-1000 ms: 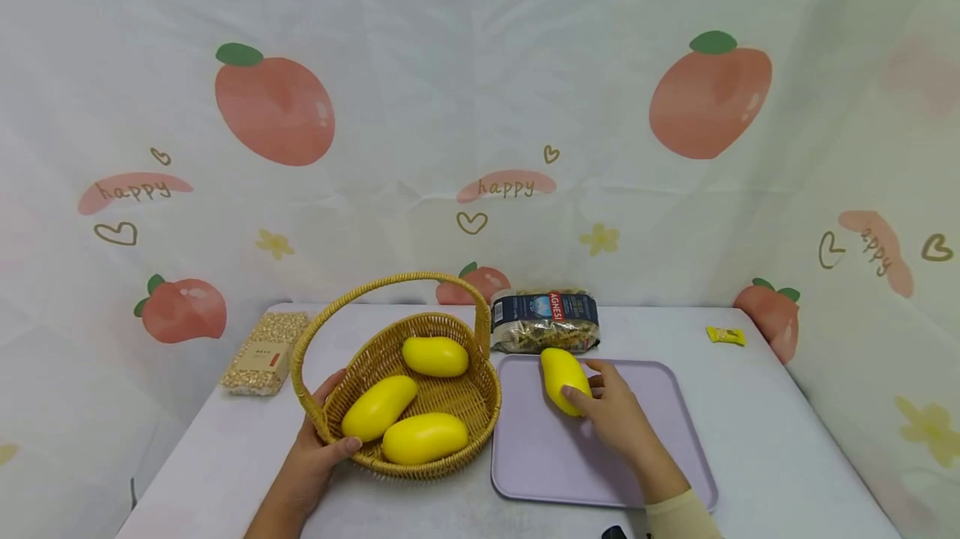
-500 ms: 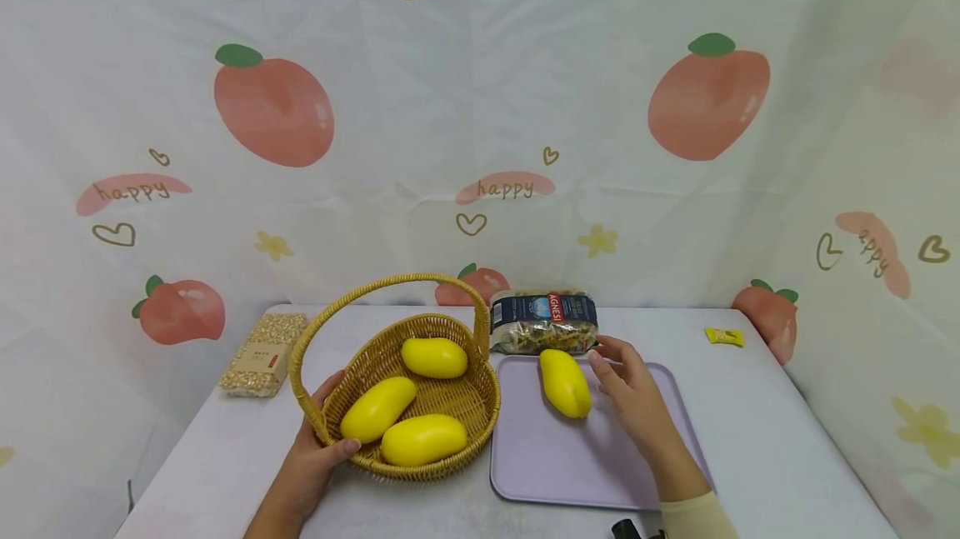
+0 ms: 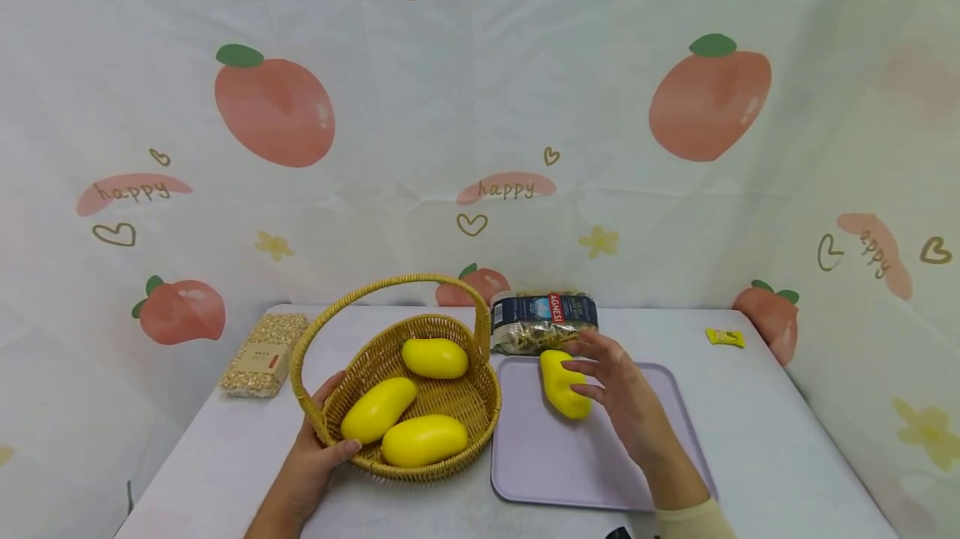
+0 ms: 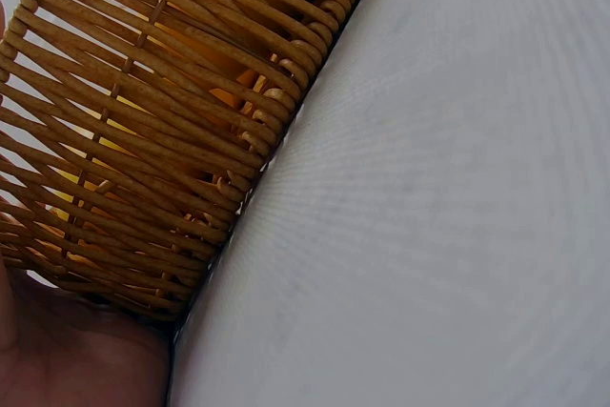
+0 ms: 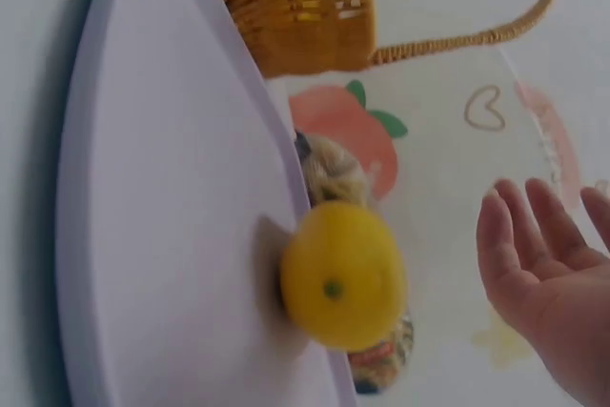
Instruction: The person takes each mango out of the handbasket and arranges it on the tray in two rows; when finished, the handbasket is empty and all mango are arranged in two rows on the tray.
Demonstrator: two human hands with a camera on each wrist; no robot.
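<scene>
My left hand (image 3: 311,457) grips the near left side of the wicker basket (image 3: 453,397), its thumb over the rim. Three yellow mangoes lie inside: one at the back (image 3: 435,358), one at the left (image 3: 378,408) and one in front (image 3: 424,441). Woven basket wall (image 4: 181,111) fills the upper left of the left wrist view. Another mango (image 3: 557,389) lies on the lilac tray (image 3: 558,468). Over that mango's right side hovers my right hand (image 3: 626,401), fingers spread and holding nothing. In the right wrist view, a gap separates this hand (image 5: 562,297) from the mango (image 5: 343,274).
Behind the tray lies a pasta bag (image 3: 543,322), close to the mango's far end. A pack of pale grains (image 3: 262,356) sits at the back left of the table. A small yellow wrapped packet (image 3: 725,336) lies at the back right. A printed curtain (image 3: 405,122) hangs behind.
My right hand has let go of the mango on the tray, drawn off to the right, then lifted back over its right side with fingers spread. The left hand and basket stay put.
</scene>
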